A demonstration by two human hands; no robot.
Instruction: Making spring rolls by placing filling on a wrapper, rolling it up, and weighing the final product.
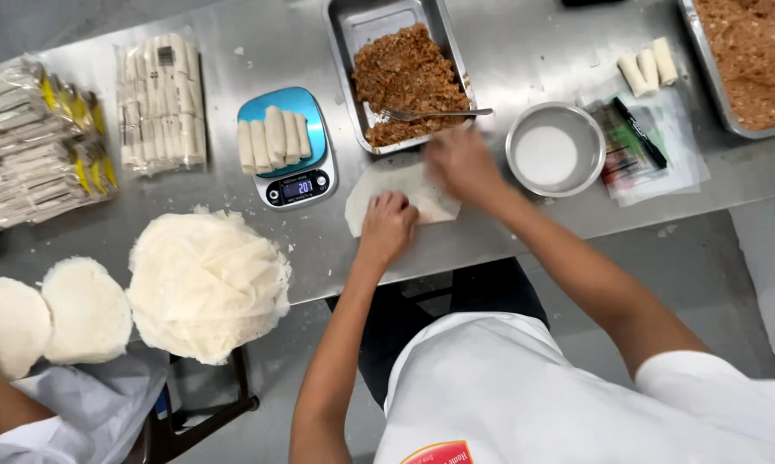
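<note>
The left hand lies knuckles-up on the near edge of a pale wrapper sheet, fingers curled and pressed down on it rather than pinching; whether a fold is tucked under them cannot be told. The right hand is blurred at the sheet's far right corner, at about 2 o'clock from the left hand, so whether its fingers are spread or closed cannot be told. The sheet lies flat on the steel table, just in front of the person, with its far edge just short of the tray above it.

Doing this well seems to call for keeping the left hand's pressure even, so the thin sheet stays square and does not slide on the smooth metal, and for the right hand working lightly at the corner, since such a wrapper probably tears easily.

At 12 o'clock from the sheet stands a steel tray of brown minced filling, a fork across its near end. At 2 o'clock is a round metal bowl of white liquid. At 10 o'clock a blue kitchen scale carries four finished rolls. At 8 o'clock sits a stack of round wrappers, well apart from the hands.
</note>
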